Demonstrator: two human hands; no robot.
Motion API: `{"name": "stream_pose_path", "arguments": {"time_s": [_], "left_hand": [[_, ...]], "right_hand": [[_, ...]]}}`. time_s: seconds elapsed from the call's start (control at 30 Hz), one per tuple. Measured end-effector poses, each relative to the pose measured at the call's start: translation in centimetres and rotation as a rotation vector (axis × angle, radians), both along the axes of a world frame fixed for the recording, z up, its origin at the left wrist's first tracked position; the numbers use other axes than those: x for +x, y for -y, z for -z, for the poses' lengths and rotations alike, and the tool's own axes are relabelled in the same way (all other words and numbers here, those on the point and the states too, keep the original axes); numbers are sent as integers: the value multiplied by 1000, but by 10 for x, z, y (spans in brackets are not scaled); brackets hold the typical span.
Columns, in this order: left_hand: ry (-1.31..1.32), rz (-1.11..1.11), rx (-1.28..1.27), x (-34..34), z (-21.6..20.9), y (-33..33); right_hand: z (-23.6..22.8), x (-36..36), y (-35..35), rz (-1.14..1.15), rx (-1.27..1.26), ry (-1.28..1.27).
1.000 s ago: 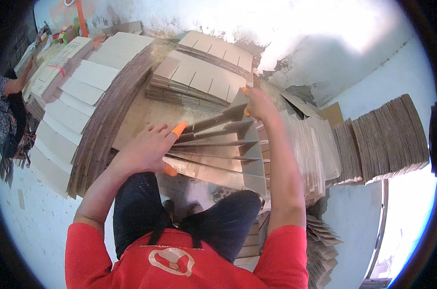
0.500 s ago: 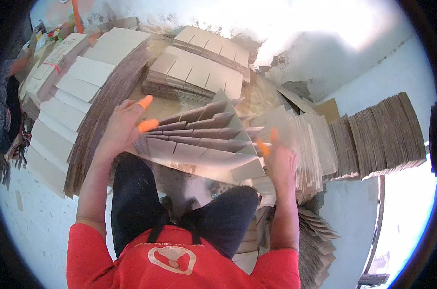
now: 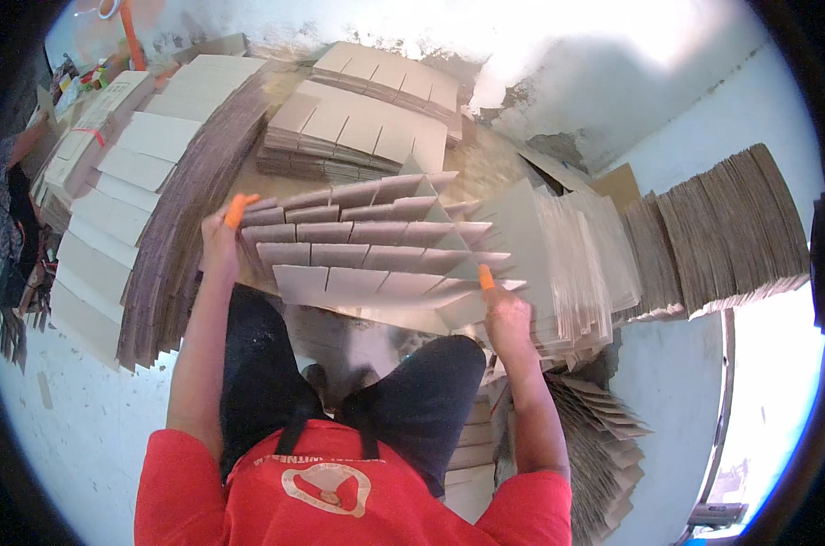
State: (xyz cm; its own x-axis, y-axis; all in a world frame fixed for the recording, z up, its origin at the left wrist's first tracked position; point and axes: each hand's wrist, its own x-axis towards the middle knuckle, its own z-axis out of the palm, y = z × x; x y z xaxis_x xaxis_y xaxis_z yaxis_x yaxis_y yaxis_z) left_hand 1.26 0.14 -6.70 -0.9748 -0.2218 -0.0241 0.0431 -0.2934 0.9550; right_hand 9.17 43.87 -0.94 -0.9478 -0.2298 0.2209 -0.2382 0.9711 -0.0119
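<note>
Over my lap lie several slotted cardboard strips (image 3: 381,234), spread side by side and standing on edge. One cardboard cross strip (image 3: 456,227) runs across them near their right ends, set into their slots. My left hand (image 3: 220,232), with orange finger covers, is closed at the left ends of the far strips; its inner fingers are partly hidden. At the near right end of the cross strip, my right hand (image 3: 508,314) is closed, an orange-covered fingertip against the cardboard.
Behind the strips stand stacks of slotted cardboard (image 3: 353,127). A long fanned row of sheets (image 3: 181,200) lies at the left. To the right are loose pale sheets (image 3: 567,264) and a tall brown cardboard row (image 3: 731,237) by the wall. More sheets (image 3: 594,437) lie low at the right.
The strips, bunched at their left ends before, now lie spread and nearly parallel. My left hand has moved left and closed at their ends. My right hand has come down and left onto the cross strip.
</note>
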Motion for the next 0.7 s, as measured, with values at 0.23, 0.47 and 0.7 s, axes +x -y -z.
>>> {"name": "stream_pose_path", "arguments": {"time_s": [0.23, 0.47, 0.7], "left_hand": [[-78, -52, -262, -68, -3, 35], [-462, -282, -1043, -67, -59, -28], [-514, 398, -1400, -71, -67, -126]], "right_hand": [[-47, -39, 5, 91, -217, -88], [-9, -131, -9, -17, -177, -259], [-11, -169, 31, 249, -244, 96]]}}
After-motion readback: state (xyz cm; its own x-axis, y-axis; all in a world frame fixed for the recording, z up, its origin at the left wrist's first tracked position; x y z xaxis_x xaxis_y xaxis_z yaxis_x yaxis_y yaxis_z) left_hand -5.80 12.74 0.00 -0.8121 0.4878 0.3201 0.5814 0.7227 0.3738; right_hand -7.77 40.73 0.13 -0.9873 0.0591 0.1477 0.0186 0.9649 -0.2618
